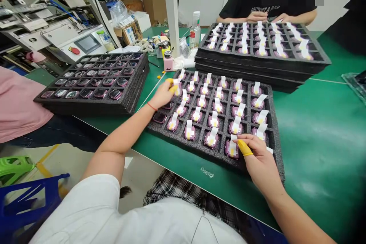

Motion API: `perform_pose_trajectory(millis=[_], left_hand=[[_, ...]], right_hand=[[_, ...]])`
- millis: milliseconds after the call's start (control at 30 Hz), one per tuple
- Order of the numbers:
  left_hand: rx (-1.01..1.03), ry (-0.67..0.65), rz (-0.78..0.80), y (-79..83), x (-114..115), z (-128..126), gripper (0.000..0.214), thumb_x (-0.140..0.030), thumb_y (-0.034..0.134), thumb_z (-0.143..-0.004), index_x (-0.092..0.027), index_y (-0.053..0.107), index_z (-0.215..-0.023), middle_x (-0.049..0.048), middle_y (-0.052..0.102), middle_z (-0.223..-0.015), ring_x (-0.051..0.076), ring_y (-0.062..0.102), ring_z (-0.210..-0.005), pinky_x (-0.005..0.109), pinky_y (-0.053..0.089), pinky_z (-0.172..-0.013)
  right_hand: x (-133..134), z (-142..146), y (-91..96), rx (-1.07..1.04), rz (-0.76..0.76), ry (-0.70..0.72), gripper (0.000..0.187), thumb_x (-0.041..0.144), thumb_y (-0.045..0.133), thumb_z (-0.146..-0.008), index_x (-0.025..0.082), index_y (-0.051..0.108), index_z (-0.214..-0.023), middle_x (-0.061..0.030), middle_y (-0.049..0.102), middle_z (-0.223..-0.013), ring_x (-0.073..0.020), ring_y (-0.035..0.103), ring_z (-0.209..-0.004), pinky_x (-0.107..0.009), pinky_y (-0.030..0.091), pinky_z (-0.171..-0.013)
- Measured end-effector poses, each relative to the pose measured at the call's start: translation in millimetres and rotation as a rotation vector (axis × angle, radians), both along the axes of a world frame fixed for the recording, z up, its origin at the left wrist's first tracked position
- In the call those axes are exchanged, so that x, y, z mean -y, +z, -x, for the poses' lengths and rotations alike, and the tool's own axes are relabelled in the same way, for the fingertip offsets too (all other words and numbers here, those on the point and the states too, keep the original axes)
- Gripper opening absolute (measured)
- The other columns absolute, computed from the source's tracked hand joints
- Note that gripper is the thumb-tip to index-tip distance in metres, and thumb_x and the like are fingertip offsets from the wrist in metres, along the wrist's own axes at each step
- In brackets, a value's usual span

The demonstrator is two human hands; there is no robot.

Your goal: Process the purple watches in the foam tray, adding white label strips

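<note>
A black foam tray [197, 146] lies before me, its compartments holding purple watch cases [211, 138] with white strips standing up from yellow tabs. At its far left, my left hand [162, 94], wearing yellow finger cots, pinches one purple watch case [178, 90] between thumb and fingers. Below that hand, a case with a dark glass face [159, 117] sits in the left column without a strip. My right hand [259, 156], a yellow cot on its thumb, closes on the white strip [233, 141] of a case in the near row.
At left stands a stack of foam trays [126, 103] with dark-faced watch cases; a person in a pink sleeve [23, 103] is beside it. Another tray stack [251, 66] is at the back right, before a person in black. A pink bottle [168, 62] stands by the white post [171, 15].
</note>
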State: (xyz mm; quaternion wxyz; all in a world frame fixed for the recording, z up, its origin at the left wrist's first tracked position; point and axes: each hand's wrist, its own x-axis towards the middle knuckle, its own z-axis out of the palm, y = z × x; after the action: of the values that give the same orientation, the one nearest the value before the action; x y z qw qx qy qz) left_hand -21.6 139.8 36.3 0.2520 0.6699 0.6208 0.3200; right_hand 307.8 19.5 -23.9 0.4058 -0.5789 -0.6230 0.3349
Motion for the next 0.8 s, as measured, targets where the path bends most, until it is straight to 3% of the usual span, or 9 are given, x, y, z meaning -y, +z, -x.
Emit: perform_pose_trajectory(millis=[67,167,267,333,433,533,700,767,800], left_hand=[[-0.142,0.025,0.055,-2.4,-25.1,27.8,0.014,-0.017,0.047,-0.089,-0.012,0.056,-0.098,0.0126,0.068,-0.1,0.025,0.062,-0.098,0.042,0.048,-0.094],[-0.321,-0.039,0.134,-2.2,-36.4,48.9,0.018,-0.018,0.051,-0.087,-0.013,0.061,-0.1,0.0093,0.068,-0.097,0.024,0.062,-0.093,0.037,0.048,-0.09],[-0.477,-0.047,0.102,2.6,-22.3,51.9,0.033,-0.019,0.05,-0.088,-0.014,0.057,-0.12,0.0121,0.063,-0.116,0.026,0.057,-0.109,0.039,0.043,-0.098],[-0.578,-0.07,0.076,4.3,-5.6,49.9,0.037,-0.024,0.057,-0.086,-0.015,0.057,-0.122,0.0139,0.058,-0.121,0.031,0.052,-0.119,0.044,0.038,-0.104],[-0.689,-0.191,0.109,0.9,17.4,45.9,0.042,-0.028,0.071,-0.075,-0.018,0.063,-0.115,0.0113,0.061,-0.114,0.031,0.054,-0.114,0.041,0.041,-0.101],[-0.759,-0.229,0.118,-2.6,27.2,43.7,0.041,-0.029,0.067,-0.078,-0.017,0.062,-0.117,0.0124,0.062,-0.113,0.031,0.057,-0.111,0.039,0.043,-0.098],[-0.783,-0.202,0.111,9.0,29.9,42.4,0.027,-0.027,0.049,-0.088,-0.013,0.064,-0.106,0.0124,0.067,-0.095,0.03,0.064,-0.093,0.042,0.049,-0.086],[-0.598,-0.183,0.077,11.5,37.4,30.4,0.029,-0.029,0.05,-0.089,-0.014,0.06,-0.112,0.0116,0.067,-0.1,0.027,0.066,-0.091,0.039,0.052,-0.083],[-0.404,-0.19,0.074,10.2,43.5,19.6,0.032,-0.032,0.052,-0.089,-0.015,0.057,-0.116,0.0104,0.066,-0.104,0.024,0.066,-0.091,0.037,0.053,-0.082]], right_hand=[[-0.2,0.4,0.3,0.001,0.003,0.004,0.019,0.04,0.059,-0.08,0.028,0.074,-0.079,-0.0069,0.065,-0.105,-0.0298,0.054,-0.108,-0.057,0.039,-0.1],[-0.8,1.2,0.8,0.016,-0.004,0.008,0.02,0.041,0.059,-0.08,0.028,0.074,-0.077,-0.0067,0.065,-0.103,-0.0293,0.054,-0.107,-0.056,0.039,-0.1],[-1.3,1.8,1.2,0.03,-0.012,0.014,0.02,0.041,0.059,-0.08,0.028,0.073,-0.074,-0.0067,0.066,-0.102,-0.0291,0.054,-0.106,-0.055,0.04,-0.099],[-1.1,1.8,1.3,0.032,-0.018,0.015,0.02,0.04,0.059,-0.08,0.028,0.073,-0.074,-0.0066,0.066,-0.102,-0.029,0.055,-0.106,-0.055,0.041,-0.098],[-0.1,1.2,1.1,0.042,-0.031,0.025,0.019,0.039,0.059,-0.081,0.028,0.074,-0.076,-0.0065,0.066,-0.103,-0.0283,0.055,-0.106,-0.054,0.041,-0.098],[0.3,1.2,-0.1,0.06,-0.043,0.036,0.019,0.037,0.058,-0.082,0.027,0.073,-0.076,-0.0066,0.066,-0.103,-0.0275,0.054,-0.106,-0.052,0.041,-0.097],[0.5,4.1,-1.0,0.047,-0.088,0.023,0.017,0.033,0.059,-0.084,0.024,0.071,-0.076,-0.0074,0.066,-0.102,-0.0268,0.055,-0.105,-0.051,0.042,-0.096],[2.0,6.0,1.0,0.049,-0.151,0.041,0.015,0.03,0.059,-0.085,0.024,0.072,-0.079,-0.0073,0.066,-0.1,-0.0255,0.056,-0.103,-0.049,0.043,-0.095],[3.2,7.1,2.6,0.049,-0.191,0.067,0.014,0.029,0.059,-0.086,0.024,0.072,-0.081,-0.0069,0.066,-0.099,-0.0245,0.056,-0.102,-0.047,0.044,-0.094]])
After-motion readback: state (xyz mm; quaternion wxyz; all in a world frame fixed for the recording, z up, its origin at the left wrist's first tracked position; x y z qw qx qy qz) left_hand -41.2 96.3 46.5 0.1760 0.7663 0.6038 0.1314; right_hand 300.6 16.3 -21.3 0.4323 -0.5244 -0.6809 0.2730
